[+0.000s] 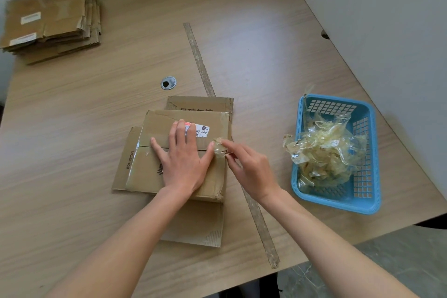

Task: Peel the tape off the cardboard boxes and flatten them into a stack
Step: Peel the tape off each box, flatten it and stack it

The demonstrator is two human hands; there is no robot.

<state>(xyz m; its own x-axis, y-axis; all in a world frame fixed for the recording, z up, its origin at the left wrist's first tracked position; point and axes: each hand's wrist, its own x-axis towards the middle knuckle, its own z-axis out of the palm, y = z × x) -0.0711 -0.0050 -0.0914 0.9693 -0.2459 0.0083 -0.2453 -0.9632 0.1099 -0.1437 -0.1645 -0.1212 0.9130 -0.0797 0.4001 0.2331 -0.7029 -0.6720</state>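
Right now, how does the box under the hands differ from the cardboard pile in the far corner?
The box under the left hand still carries clear tape, which the right hand pinches at its edge; the pile shows none that I can make out. The box lies alone, flaps spread; the pile holds several flattened sheets stacked together. Both are brown cardboard with white labels.

Wooden table (242, 19), cardboard box (154, 167), flattened stack (50, 22), blue basket (370, 203)
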